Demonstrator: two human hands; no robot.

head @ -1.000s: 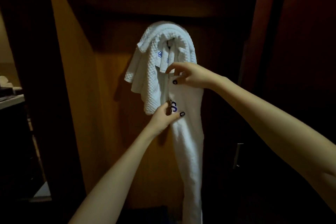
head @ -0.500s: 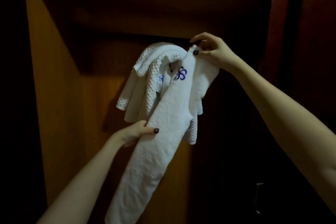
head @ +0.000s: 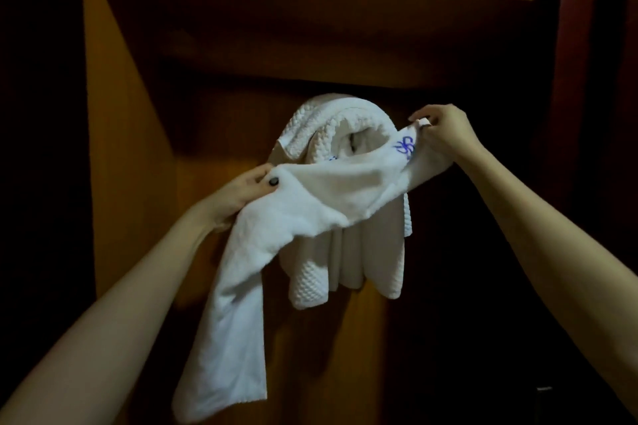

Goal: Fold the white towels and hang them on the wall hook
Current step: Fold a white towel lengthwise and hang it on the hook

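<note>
Gripping a smooth white towel (head: pixel 324 190) mid-frame — left hand (head: pixel 241 197) bunching, right hand (head: pixel 445 134) pinching its corner — we face a waffle-textured towel (head: pixel 310 124).

Arms outstretched; left hand (head: pixel 241 197) and right hand (head: pixel 446 135) both in closed grips.

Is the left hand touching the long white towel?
Touching. The head view shows the left hand gripping the long towel, with its thumb pressed on top of the cloth.

support: wooden wall panel (head: pixel 214 128) | hung on it: white waffle towel (head: pixel 309 281) | hook: hidden
</note>
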